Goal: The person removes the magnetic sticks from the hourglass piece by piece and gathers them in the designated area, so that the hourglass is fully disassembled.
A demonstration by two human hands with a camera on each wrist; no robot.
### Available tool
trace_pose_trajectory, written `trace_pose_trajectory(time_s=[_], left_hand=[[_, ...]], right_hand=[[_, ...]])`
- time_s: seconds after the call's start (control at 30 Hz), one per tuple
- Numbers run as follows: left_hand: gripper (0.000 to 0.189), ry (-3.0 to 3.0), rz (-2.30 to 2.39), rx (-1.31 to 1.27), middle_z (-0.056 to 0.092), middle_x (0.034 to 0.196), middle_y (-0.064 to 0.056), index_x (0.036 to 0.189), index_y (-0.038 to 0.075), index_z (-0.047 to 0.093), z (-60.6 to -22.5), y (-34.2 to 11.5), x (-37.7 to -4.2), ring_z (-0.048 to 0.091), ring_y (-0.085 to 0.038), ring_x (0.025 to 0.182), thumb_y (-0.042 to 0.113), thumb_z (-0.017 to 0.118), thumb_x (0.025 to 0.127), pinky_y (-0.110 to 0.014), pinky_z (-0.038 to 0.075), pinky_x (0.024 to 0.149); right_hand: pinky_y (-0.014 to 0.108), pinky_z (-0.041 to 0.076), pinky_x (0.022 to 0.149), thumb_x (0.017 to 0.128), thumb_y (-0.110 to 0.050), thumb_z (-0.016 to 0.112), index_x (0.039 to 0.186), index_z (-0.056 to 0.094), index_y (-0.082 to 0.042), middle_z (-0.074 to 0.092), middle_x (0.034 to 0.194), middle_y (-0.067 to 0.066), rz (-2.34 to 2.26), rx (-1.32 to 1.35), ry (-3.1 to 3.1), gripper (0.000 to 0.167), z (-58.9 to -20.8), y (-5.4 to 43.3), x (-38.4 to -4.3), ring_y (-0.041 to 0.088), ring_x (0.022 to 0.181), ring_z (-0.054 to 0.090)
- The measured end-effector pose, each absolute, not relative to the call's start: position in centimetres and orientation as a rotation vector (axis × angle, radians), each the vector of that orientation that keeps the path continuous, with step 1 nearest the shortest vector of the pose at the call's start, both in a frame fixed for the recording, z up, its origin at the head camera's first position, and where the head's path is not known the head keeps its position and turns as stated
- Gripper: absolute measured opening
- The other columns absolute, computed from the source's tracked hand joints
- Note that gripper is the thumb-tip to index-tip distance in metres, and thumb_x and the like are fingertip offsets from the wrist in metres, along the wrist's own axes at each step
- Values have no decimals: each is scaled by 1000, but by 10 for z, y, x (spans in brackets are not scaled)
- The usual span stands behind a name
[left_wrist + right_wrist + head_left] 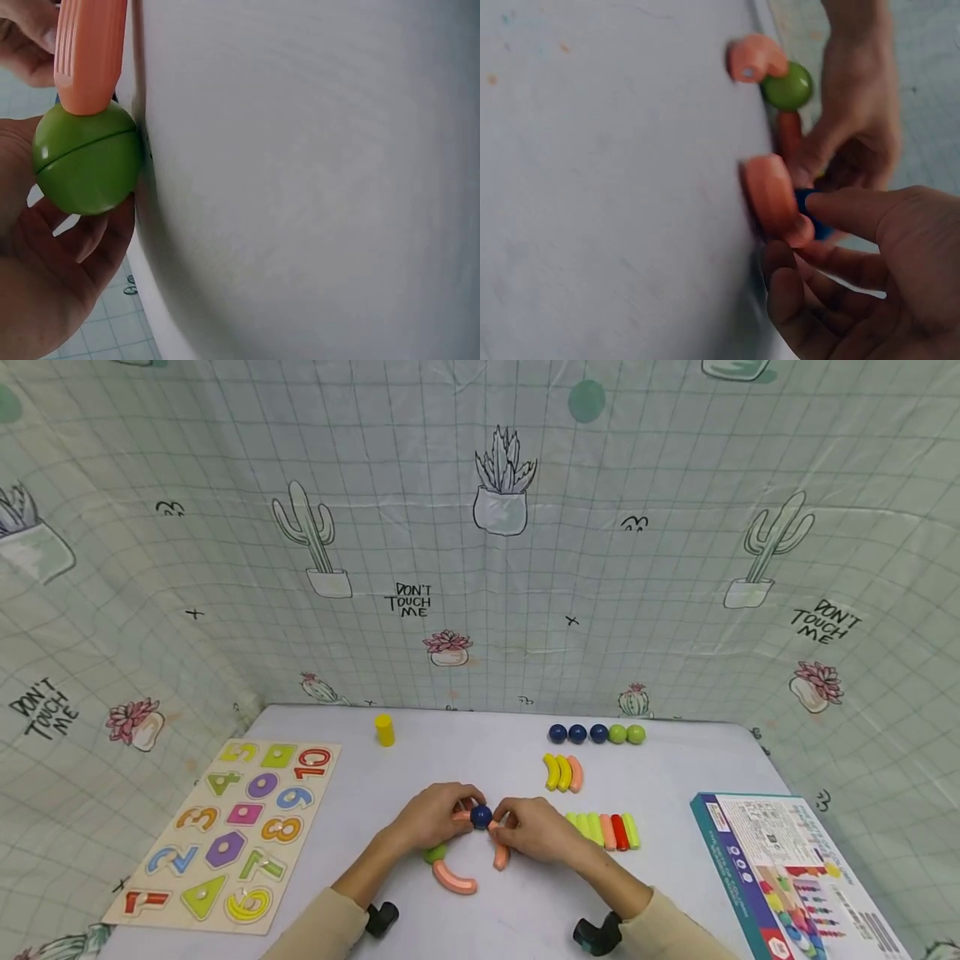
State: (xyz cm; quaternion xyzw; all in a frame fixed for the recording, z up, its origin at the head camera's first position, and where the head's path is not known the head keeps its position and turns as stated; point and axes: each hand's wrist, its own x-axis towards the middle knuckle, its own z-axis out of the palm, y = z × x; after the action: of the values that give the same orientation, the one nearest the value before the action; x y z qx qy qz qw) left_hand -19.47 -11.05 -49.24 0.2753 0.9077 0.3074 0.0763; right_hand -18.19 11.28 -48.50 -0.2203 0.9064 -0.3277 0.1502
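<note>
A dark blue ball [481,817] sits between the two hands, joined into a chain of wooden pieces. My left hand [423,814] grips the pink curved piece [461,816] on the ball's left side, largely hidden by the fingers. Below that hand a green ball [88,161] connects to another pink curved piece [454,880], which bends toward the front. On the other side, my right hand [536,829] pinches a pink curved piece [769,196] against the blue ball, its lower end hanging out below the fingers.
Blue and green balls [598,733] line up at the back right, above short curved pieces [564,773] and a row of straight sticks [608,832]. A yellow cylinder [385,730] stands back left. A number puzzle board [243,827] lies left, a printed box [795,877] right.
</note>
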Motion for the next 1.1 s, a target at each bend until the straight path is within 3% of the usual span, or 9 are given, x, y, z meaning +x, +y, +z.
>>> trace_pose_trajectory(time_s=[0.27, 0.77, 1.1], left_hand=[[30, 2706, 889, 823, 68, 96, 5, 116, 18, 71, -494, -111, -193, 59, -8, 83, 12, 78, 88, -26, 48, 74], [32, 2727, 780, 781, 68, 95, 4, 118, 20, 70, -485, -112, -190, 53, -6, 72, 10, 77, 88, -24, 44, 60], [28, 2727, 785, 750, 69, 95, 3, 115, 19, 71, -484, -112, -189, 55, -7, 74, 10, 77, 89, -26, 45, 62]], right_hand=[[23, 39, 51, 94, -23, 69, 96, 71, -10, 59, 68, -8, -923, -607, 2658, 14, -494, 106, -178, 7, 58, 51], [21, 32, 44, 91, -21, 69, 88, 66, -16, 54, 60, -8, -1011, -584, 2623, 6, -495, 107, -179, 5, 48, 47], [25, 42, 46, 92, -18, 69, 91, 70, -15, 60, 68, -7, -1040, -634, 2599, 4, -487, 116, -183, 8, 51, 53]])
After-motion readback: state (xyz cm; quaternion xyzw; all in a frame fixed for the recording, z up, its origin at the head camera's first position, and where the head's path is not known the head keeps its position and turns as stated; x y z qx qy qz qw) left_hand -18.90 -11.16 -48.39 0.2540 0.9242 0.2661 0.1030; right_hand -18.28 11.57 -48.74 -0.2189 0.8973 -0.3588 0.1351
